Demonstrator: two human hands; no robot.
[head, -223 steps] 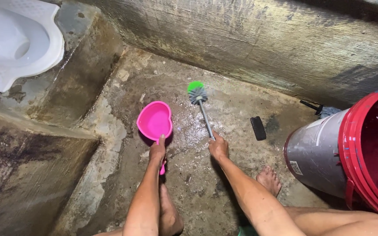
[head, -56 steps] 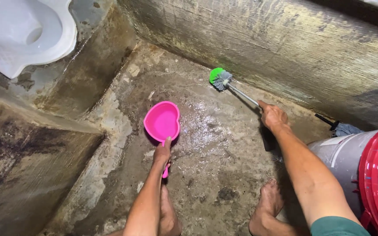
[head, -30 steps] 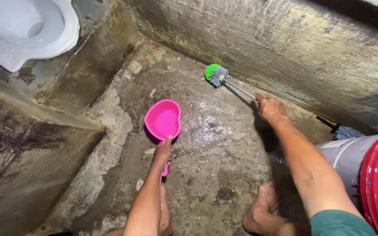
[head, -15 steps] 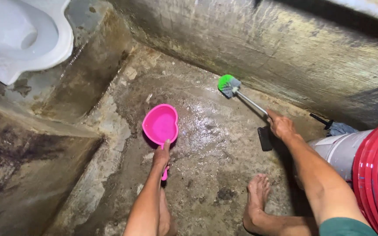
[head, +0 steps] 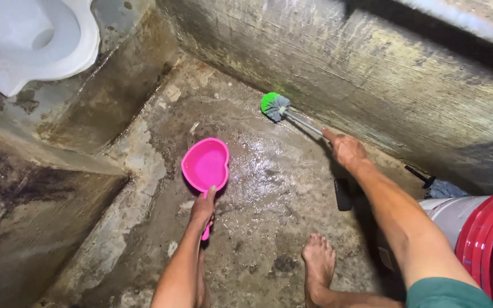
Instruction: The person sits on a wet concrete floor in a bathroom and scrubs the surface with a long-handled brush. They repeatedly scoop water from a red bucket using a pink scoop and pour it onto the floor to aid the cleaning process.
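My left hand [head: 203, 206] grips the handle of a pink heart-shaped scoop [head: 206, 163], whose bowl rests low over the wet concrete floor. My right hand [head: 344, 150] is closed around the metal shaft of a toilet brush [head: 275, 106]. The brush's green and grey bristle head presses against the floor where it meets the stained wall [head: 372, 68]. My bare right foot [head: 318, 265] stands on the floor between my arms.
A white squat toilet pan [head: 35, 40] sits on a raised step at the top left. A red-rimmed grey bucket [head: 480, 239] stands at the right, with a small black block [head: 343, 195] on the floor beside it and a dark tool with a cloth [head: 437, 185] by the wall.
The brush head has slid left along the foot of the wall and my right hand followed it. The pink scoop stays in about the same spot. The view shifted slightly.
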